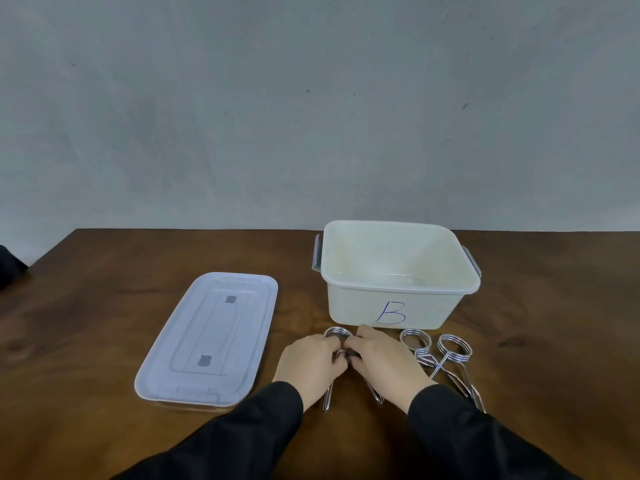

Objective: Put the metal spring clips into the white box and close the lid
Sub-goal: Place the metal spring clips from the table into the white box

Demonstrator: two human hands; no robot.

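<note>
A white box (398, 306) marked with a blue "B" stands open on the wooden table, with nothing visible inside. Its white lid (207, 337) lies flat to the left. Just in front of the box lies a metal spring clip (337, 332), and my left hand (311, 358) and my right hand (384, 358) both close their fingers on it; its coil shows above my fingers and its two handles stick out below them. Two more spring clips (414, 339) (453, 348) lie on the table to the right of my right hand.
The brown wooden table (104, 341) ends against a grey wall. A dark object (8, 268) sits at the table's far left edge. The box has grey latches (317, 258) on its sides.
</note>
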